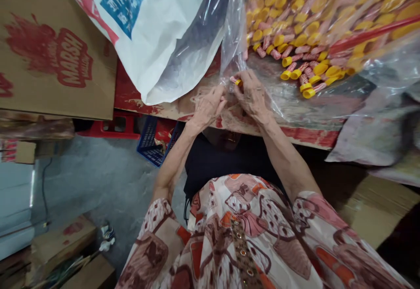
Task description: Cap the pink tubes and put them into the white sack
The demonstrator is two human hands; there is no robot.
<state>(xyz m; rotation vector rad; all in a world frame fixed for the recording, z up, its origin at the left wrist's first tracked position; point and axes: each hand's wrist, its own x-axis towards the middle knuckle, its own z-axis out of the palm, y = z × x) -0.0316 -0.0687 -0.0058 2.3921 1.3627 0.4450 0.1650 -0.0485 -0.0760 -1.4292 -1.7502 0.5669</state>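
Note:
My right hand (pixel 252 96) is closed around a small pink-and-white patterned tube with a yellow cap (pixel 238 81), low over the front of the worn table (pixel 295 125). Just left of it, my left hand (pixel 210 104) has its fingers curled together; whatever they grip, if anything, is hidden. A clear plastic bag (pixel 233 31) hangs down close above both hands. To the right, many more yellow-capped pink tubes (pixel 298 57) spill from a large transparent bag across the tabletop.
On the left of the table lies a big white printed sack (pixel 154 40), its mouth open. Beside it stands a cardboard carton (pixel 59 53). Below are a blue crate (pixel 152 140) and a red stool (pixel 114 125). A pale sack (pixel 377 136) hangs at the right edge.

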